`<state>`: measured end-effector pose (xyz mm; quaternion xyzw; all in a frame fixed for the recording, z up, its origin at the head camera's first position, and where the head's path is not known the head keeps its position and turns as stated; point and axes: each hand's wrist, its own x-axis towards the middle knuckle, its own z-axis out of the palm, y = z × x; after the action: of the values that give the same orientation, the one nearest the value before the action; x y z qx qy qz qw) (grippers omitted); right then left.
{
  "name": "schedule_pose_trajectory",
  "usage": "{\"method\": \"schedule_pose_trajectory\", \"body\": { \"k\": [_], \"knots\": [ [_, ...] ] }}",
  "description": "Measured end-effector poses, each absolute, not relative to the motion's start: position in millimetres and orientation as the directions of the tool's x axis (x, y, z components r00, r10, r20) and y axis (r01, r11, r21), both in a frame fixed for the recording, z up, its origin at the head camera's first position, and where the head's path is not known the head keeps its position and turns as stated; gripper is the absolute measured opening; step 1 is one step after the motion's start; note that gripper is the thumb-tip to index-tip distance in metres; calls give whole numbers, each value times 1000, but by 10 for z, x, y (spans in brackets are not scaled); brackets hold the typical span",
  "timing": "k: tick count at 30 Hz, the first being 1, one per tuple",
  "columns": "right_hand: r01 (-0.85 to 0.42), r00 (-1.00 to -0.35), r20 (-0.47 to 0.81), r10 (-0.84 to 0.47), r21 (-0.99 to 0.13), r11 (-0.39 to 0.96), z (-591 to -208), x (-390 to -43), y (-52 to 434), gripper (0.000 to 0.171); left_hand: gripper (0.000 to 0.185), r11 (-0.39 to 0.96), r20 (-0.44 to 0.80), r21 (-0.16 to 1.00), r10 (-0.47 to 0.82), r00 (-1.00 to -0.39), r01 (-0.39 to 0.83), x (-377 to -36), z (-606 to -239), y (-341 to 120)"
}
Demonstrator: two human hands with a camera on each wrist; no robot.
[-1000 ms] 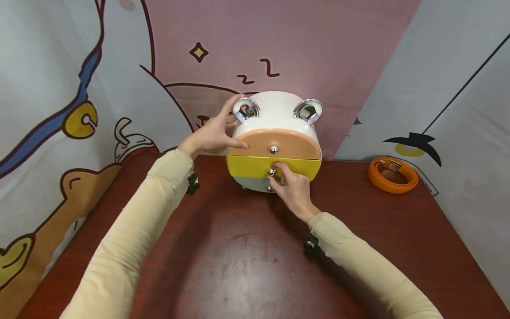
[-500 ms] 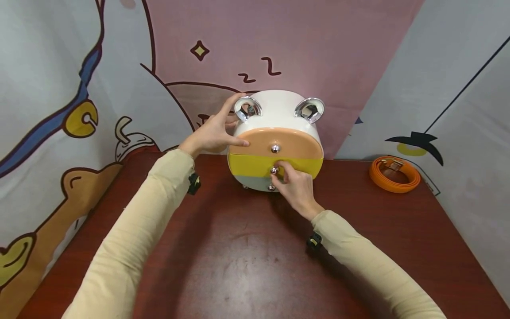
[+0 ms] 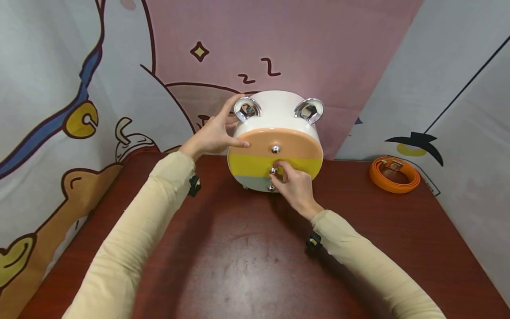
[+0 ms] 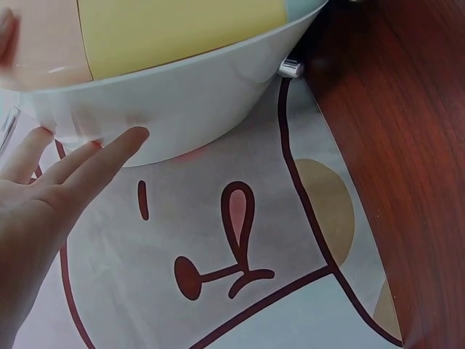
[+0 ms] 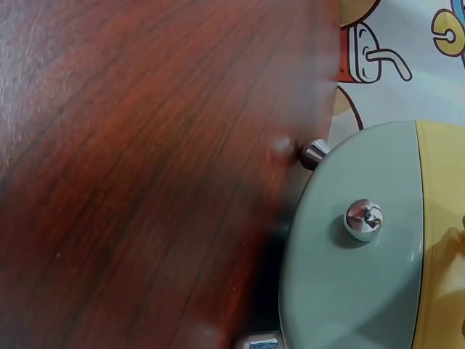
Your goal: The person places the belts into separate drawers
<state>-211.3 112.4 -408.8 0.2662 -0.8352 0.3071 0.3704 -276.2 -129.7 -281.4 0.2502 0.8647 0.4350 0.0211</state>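
Here my left hand (image 3: 213, 135) lies flat-fingered against the nine o'clock flank of the drawer box (image 3: 275, 110), thumb stretched across the edge of the peach drawer (image 3: 255, 144), fingers straight on the white shell. The box sits at twelve o'clock on the table (image 3: 247, 261), up against the cartoon backdrop (image 3: 59, 88), with two chrome ears (image 3: 246, 109) on top. My right hand (image 3: 295, 188) comes in from five o'clock and pinches the small chrome knob (image 3: 272, 170) of the yellow drawer (image 3: 251, 165), above the grey-green drawer (image 5: 349, 276). An orange belt (image 3: 393, 173) lies coiled at two o'clock, well apart
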Motion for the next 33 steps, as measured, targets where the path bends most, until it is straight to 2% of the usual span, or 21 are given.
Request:
{"method": "schedule_pose_trajectory", "body": {
  "k": [6,19,33],
  "knots": [
    [-657,-620,758,-204,-359,663,-4088,-2106,1129,27,120,527,190,736,441,-877,425,-2754,-2829,-1272],
    [-668,-634,735,-240,-365,648,-4031,-2074,1202,27,122,530,161,745,447,-880,405,-2748,-2817,-1304],
    [-717,-652,675,-346,-399,572,-3917,-2050,1815,30,121,524,140,762,440,-887,380,-2742,-2813,-1318]
  ]
}}
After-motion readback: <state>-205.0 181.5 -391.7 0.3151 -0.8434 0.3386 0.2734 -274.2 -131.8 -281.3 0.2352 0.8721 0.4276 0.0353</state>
